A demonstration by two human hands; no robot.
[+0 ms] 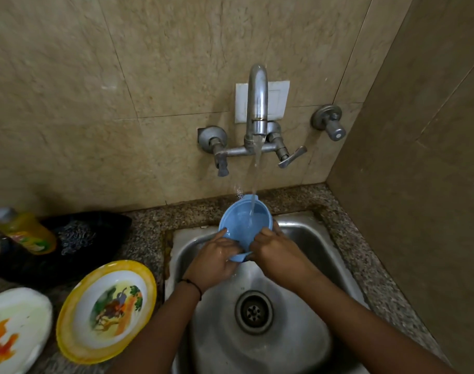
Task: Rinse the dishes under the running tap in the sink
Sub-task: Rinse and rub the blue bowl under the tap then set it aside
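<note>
A light blue plastic bowl [242,220] is held over the steel sink [306,238], tilted toward me, with the tap's [257,103] running stream falling into it. My left hand [217,257] grips the bowl's near left rim, fingers over the edge. My right hand [276,252] grips the near right rim. On the counter to the left lie a yellow-rimmed plate [106,311] with a cartoon picture and a white plate [14,327] with orange marks.
A yellow dish-soap bottle [28,233] and a steel scrubber [76,238] rest on a black cloth at the left. The speckled granite counter [346,238] frames the sink, whose drain [254,311] is in front of me. A tiled side wall [419,184] rises close on the right.
</note>
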